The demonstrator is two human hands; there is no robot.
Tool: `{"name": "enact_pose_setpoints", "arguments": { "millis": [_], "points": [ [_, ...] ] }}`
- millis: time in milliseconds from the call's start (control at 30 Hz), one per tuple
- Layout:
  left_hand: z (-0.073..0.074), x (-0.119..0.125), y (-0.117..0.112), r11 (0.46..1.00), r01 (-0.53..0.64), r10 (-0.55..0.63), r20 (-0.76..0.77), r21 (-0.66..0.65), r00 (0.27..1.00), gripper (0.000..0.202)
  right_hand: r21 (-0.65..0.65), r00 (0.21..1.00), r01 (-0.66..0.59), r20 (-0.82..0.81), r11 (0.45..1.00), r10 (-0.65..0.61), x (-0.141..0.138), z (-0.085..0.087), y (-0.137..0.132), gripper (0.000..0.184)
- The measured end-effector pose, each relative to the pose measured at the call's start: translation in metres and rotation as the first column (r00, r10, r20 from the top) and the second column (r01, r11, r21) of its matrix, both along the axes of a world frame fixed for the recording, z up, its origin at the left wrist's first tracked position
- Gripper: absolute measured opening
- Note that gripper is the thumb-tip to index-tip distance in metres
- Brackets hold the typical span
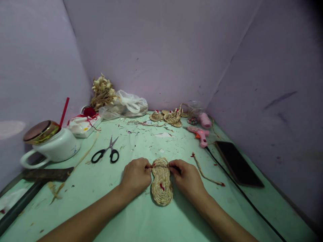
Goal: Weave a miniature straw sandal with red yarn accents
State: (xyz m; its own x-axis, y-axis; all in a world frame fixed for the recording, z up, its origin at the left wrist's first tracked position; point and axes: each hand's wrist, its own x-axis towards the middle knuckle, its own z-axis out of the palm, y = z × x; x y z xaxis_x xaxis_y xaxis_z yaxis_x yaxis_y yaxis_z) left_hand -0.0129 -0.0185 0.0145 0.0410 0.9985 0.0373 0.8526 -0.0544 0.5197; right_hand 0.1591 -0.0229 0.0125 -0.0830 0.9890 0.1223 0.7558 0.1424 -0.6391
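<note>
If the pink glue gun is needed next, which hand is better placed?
Probably the right hand: the glue gun lies just beyond it, while the left hand is across the woven piece from it. Both hands are at the piece's edges.

I've got the left hand (137,173) pinching the upper left edge of a coiled straw-rope sole (160,173), and the right hand (188,176) pinching its upper right edge. A red tuft (162,187) marks its lower half. Left of them I see black-handled scissors (110,147); to the right, a thin cord (202,173), a pink hot glue gun (200,133) and a smartphone (238,164). Farther back I make out beaded woven pieces (173,117) and a white plastic bag (133,103) beside dried flowers (103,90).
</note>
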Motion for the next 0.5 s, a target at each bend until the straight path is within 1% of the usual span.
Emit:
{"name": "enact_pose_setpoints", "arguments": {
  "millis": [133, 300, 500],
  "points": [
    [-0.001, -0.0005, 0.0006, 1.0, 0.004, -0.004, -0.01, 0.008, 1.0, 0.014, 0.005, 1.0, 0.004, 0.007, 1.0, -0.004, 0.0, -0.0002, 0.0, 0.021],
    [-0.0029, -0.0021, 0.0014, 1.0, 0.029, -0.029, 0.018, 0.002, 0.999, 0.014, 0.014, 1.0, -0.003, 0.009, 1.0, 0.003, -0.0001, -0.001, 0.0002, 0.021],
    [-0.0012, -0.0022, 0.001, 0.999, 0.031, -0.031, 0.023, -0.009, 0.999, 0.015, 0.009, 1.0, -0.015, 0.011, 1.0, 0.015, -0.0009, 0.0019, -0.0011, 0.022]
  ]
}}
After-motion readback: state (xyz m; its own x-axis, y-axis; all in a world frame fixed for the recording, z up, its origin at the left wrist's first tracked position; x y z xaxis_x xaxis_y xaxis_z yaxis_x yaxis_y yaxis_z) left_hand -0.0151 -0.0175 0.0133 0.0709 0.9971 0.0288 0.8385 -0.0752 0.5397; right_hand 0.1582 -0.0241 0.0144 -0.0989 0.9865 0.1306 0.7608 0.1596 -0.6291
